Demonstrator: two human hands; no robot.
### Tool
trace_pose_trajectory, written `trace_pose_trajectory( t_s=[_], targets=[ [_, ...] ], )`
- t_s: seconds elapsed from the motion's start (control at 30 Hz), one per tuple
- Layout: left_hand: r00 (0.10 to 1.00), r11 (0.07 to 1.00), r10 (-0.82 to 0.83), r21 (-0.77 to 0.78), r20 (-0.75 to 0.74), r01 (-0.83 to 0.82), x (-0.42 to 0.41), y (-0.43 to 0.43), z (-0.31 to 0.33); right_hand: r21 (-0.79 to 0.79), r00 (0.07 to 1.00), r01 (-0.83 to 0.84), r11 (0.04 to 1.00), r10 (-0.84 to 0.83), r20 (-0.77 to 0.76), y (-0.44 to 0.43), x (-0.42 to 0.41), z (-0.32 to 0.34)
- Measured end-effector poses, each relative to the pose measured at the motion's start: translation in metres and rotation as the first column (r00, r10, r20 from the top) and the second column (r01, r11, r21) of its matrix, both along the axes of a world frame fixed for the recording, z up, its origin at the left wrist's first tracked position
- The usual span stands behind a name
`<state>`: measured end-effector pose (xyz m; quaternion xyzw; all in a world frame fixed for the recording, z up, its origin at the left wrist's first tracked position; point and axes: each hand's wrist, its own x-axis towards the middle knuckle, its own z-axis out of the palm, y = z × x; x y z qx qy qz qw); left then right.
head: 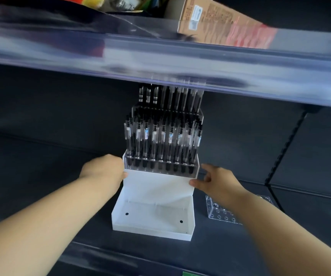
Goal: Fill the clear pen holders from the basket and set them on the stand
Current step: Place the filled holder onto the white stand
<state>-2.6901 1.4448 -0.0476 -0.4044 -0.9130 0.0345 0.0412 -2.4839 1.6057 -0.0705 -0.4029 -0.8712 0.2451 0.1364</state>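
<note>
I have one view only, the head camera, looking forward and down onto a dark shelf [230, 242]. It sits close. Both forearms run in from the bottom corners to the left hand [103, 170] and right hand [218, 181] at the white stand [152, 196], mid-frame. The wide lens bows the upper shelf's clear edge strip [160, 62] across the top, with a cardboard box [220, 20] above it.
</note>
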Motion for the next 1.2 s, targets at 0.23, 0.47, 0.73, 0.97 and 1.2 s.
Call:
trace_pose_trajectory(
  t_s=[0.23,0.47,0.73,0.97,1.2],
  targets=[
    [0.820,0.818,-0.553,0.087,-0.147,0.568,0.108,0.004,-0.006,0.140,0.956,0.042,0.989,-0.080,0.282,-0.002,0.076,-0.007],
    [0.724,0.729,-0.677,0.253,0.131,0.636,0.175,0.062,-0.050,0.196,0.930,0.018,0.980,-0.089,0.358,0.028,0.145,-0.024],
    [0.819,0.825,-0.552,-0.034,0.157,0.564,0.193,0.107,-0.085,0.111,0.866,-0.086,0.990,0.019,0.500,0.045,0.155,-0.056],
    [0.814,0.802,-0.575,-0.141,0.082,0.581,0.193,0.078,-0.071,0.105,0.880,-0.117,0.988,0.054,0.472,0.009,0.169,-0.056],
    [0.814,0.792,-0.580,-0.206,0.041,0.575,0.201,0.029,-0.077,0.113,0.891,-0.168,0.979,0.102,0.443,-0.041,0.179,-0.052]
  ],
)
